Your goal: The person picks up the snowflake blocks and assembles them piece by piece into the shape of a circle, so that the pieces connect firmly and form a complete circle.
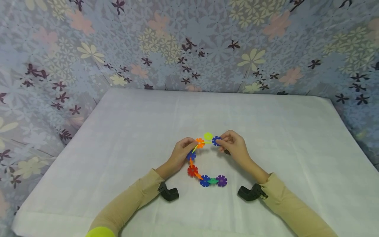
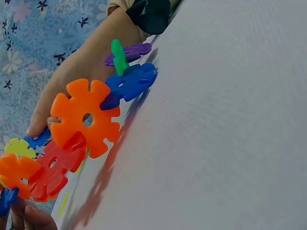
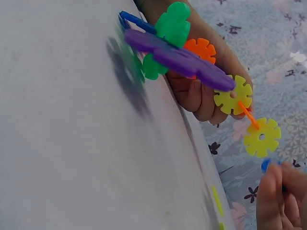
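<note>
A curved chain of notched plastic flower discs hangs from my left hand [image 1: 178,154], whose thumb and fingers pinch it near an orange disc [image 1: 200,143]. Along it run a red disc [image 1: 192,171], blue discs and a green one, with a purple disc [image 1: 221,181] at the low end. At the upper end is a yellow disc [image 3: 262,137]. My right hand [image 1: 236,148] pinches a blue disc [image 1: 216,141] close beside that yellow disc; I cannot tell whether they touch. The right wrist view shows the blue disc mostly covered by fingertips.
Another yellow-green disc [image 1: 208,136] shows just beyond the hands. A small dark thing [image 1: 227,152] is partly hidden under the right hand. White cloth covers the table [image 1: 142,115], and a flowered cloth [image 1: 207,39] hangs behind. Black wrist cameras [image 1: 169,192] jut inward from both sleeves.
</note>
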`<state>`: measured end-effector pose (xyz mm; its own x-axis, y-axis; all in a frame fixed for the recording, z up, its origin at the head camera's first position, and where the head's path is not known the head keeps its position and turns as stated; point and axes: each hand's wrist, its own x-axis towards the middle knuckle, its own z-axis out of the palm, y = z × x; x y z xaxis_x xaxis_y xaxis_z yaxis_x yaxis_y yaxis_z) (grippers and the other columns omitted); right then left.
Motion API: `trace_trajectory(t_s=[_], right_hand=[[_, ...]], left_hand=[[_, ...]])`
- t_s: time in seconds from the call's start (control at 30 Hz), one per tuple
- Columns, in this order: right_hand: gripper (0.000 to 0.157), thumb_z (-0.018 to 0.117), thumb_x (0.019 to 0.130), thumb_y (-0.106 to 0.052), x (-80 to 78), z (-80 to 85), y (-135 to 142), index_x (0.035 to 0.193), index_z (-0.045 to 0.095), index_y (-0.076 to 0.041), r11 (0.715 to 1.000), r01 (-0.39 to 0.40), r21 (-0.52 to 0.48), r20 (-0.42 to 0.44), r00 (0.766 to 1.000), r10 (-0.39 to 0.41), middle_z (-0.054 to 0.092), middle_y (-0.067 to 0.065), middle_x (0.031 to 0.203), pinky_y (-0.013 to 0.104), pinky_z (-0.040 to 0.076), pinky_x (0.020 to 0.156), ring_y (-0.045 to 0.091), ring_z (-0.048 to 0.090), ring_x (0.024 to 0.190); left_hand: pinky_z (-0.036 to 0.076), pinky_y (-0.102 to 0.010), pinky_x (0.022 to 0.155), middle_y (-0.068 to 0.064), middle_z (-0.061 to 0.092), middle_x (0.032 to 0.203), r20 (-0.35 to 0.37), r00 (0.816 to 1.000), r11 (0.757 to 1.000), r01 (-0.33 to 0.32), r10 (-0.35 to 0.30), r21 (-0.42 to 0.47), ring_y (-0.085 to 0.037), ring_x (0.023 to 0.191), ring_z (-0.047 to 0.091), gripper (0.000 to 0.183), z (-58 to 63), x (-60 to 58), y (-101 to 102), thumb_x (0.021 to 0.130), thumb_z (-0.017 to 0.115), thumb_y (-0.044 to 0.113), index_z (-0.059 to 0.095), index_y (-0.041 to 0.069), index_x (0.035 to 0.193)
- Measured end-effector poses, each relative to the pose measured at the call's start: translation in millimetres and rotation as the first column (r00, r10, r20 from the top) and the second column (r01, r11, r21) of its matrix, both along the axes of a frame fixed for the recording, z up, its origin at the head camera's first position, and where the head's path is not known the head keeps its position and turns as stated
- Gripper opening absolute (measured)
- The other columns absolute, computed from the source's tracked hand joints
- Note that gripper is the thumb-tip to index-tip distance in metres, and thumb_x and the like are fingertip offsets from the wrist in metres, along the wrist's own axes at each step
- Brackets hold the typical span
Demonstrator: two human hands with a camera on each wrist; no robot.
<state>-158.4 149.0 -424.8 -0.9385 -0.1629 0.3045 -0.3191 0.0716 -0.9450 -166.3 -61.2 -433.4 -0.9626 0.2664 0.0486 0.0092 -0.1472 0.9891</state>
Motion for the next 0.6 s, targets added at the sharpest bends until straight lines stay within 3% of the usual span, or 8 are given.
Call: trace_trajectory(t_s=[0.1,0.27,0.4,0.6], right_hand=[[0.016,0.059,0.085,-0.001,-0.2,0.4,-0.1,0.088,0.047,0.01,0.99,-0.026,-0.139,0.122,0.992,0.044,0.058,0.02,0.072,0.026,0.049,0.053,0.017,0.059,0.056],[0.017,0.06,0.085,-0.003,-0.7,0.8,-1.1,0.087,0.047,0.008,0.968,-0.061,-0.244,0.24,0.963,0.122,0.061,0.007,0.07,0.024,0.049,0.054,0.012,0.058,0.055],[0.016,0.06,0.084,-0.002,-0.1,0.8,-1.8,0.087,0.05,0.01,0.962,-0.078,-0.26,0.273,0.95,0.151,0.063,0.006,0.071,0.025,0.05,0.055,0.013,0.059,0.056],[0.007,0.054,0.086,0.006,0.5,-1.3,-0.1,0.091,0.053,0.01,0.961,-0.072,-0.267,0.268,0.953,0.145,0.063,0.006,0.076,0.027,0.05,0.06,0.015,0.061,0.063]], left_hand=[[0.038,-0.02,0.06,-0.001,0.054,0.076,-0.007,1.0,1.0,-0.001,0.001,-0.015,-0.011,0.066,0.045,0.013,0.5,0.2,0.2,0.089,0.054,0.005,0.057,-0.007,0.088],[0.038,-0.02,0.059,-0.003,0.054,0.075,-0.021,1.0,1.0,0.006,-0.007,-0.03,-0.012,0.065,0.044,0.016,0.7,0.0,0.3,0.089,0.054,0.006,0.056,-0.01,0.091],[0.039,-0.02,0.062,-0.001,0.055,0.076,-0.021,1.0,0.999,0.017,-0.018,-0.04,-0.012,0.068,0.045,0.017,-0.5,-0.5,0.3,0.089,0.054,0.006,0.056,-0.011,0.091],[0.039,-0.021,0.063,0.0,0.056,0.077,-0.036,0.999,0.999,0.015,-0.017,-0.041,-0.011,0.069,0.046,0.018,-0.8,0.8,-0.2,0.088,0.054,0.004,0.056,-0.013,0.093]])
